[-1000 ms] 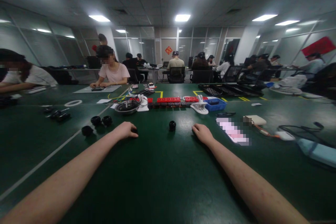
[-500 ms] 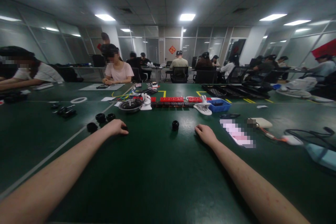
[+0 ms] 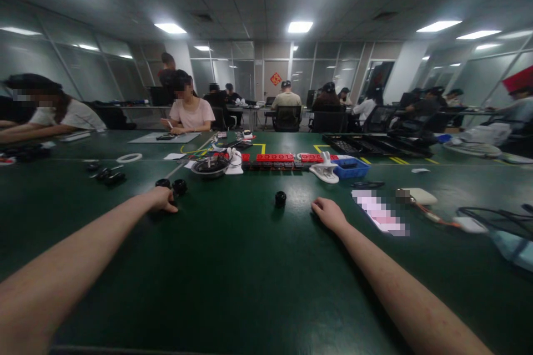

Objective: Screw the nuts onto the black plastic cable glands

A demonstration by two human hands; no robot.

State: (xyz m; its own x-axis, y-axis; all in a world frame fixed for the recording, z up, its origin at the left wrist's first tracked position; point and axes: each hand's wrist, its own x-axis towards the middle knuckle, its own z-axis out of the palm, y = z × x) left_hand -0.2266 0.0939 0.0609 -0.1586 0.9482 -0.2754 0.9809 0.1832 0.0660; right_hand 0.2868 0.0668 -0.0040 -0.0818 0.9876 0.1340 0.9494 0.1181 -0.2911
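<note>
My left hand (image 3: 161, 198) is at the left of the green table (image 3: 233, 277), fingers curled down beside a cluster of black round pieces. Two show just past it: one black round piece (image 3: 180, 186) right by the fingertips, another (image 3: 162, 183) behind the knuckles. Dark space shows between finger and thumb, but what the hand grips is hidden. A single black round piece (image 3: 280, 198), knob-like, stands upright mid-table. To its right my right hand (image 3: 328, 214) rests on the table, apart from that piece, fingers curled in and nothing visible in them.
Beyond my hands lie a row of red and black blocks (image 3: 277, 158), a dark round dish (image 3: 208, 166), a white clip stand (image 3: 325, 171) and a blue bin (image 3: 352, 167). A phone (image 3: 380, 212) and cables sit at the right. Co-workers sit across the table.
My left hand has moved left and back to the black round pieces, covering one that showed before. My right hand stays in place; the view has shifted slightly.
</note>
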